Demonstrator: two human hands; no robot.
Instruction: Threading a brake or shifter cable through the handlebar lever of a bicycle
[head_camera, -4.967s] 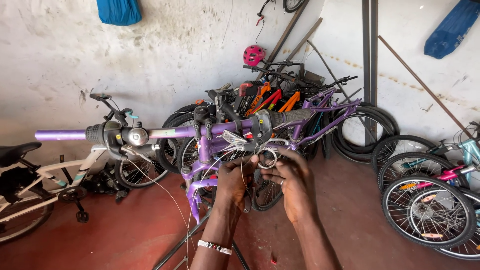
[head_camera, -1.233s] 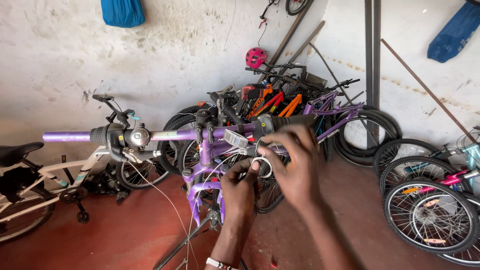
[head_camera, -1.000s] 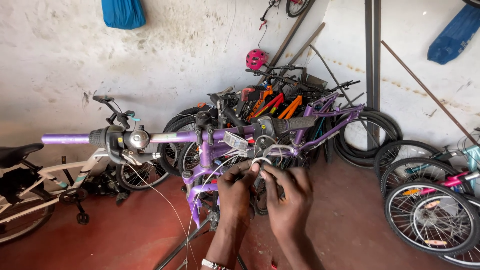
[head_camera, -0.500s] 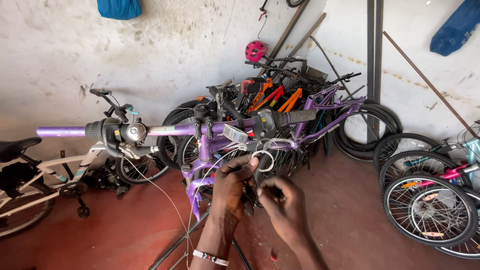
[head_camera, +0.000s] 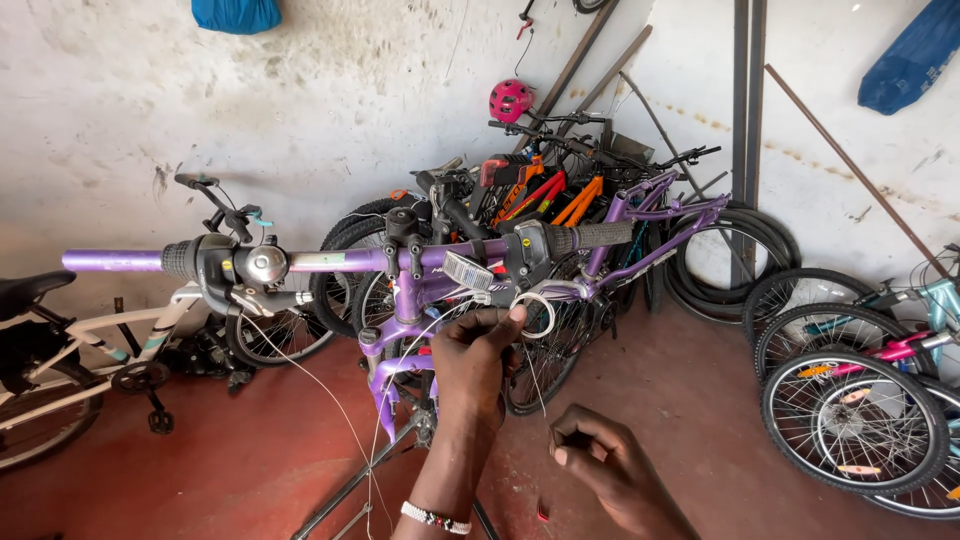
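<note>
Right hand (head_camera: 600, 462) dropped below purple handlebar (head_camera: 350, 261).

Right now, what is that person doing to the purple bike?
A person stands over a purple bike in a room crowded with other bikes and loose wheels. Their left hand pinches a small loop of thin wire cable just under the handlebar, near the right grip. Their right hand is lower down, pinching the same thin cable where it hangs toward the red floor. A pink helmet sits on top of the bikes piled by the wall.
</note>
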